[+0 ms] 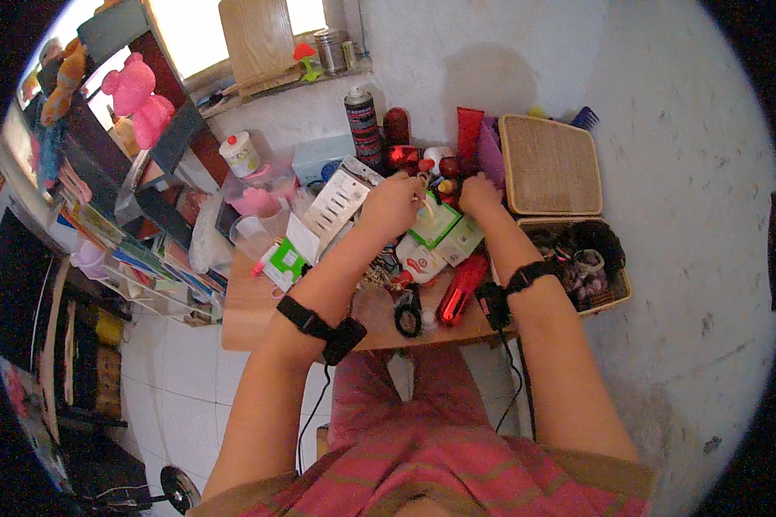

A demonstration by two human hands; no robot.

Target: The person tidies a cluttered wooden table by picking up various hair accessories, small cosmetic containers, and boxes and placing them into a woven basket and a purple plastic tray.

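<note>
My left hand (pixel 393 201) is over the middle of the cluttered wooden table, its fingers pinched on a thin cream-coloured band (pixel 429 211). Below that band lies a green-and-white packet (pixel 434 223). My right hand (pixel 480 194) reaches among red bottles and small containers at the back; its fingertips are hidden, so I cannot tell whether it grips anything. Close by stand an upright red tube (pixel 469 132) and a dark spray can (pixel 363 126). Nearer my body are a white bottle with a red cap (pixel 419 261), a shiny red bottle (pixel 460 291) and a black ring-shaped item (pixel 408 315).
An open woven basket (pixel 611 304) at the right holds dark, furry items, its lid (pixel 551 165) raised. A white tub (pixel 240 155), a light-blue box (pixel 323 158) and a clear plastic cup (pixel 252 236) are on the left. Shelves with books (pixel 161 258) flank the table.
</note>
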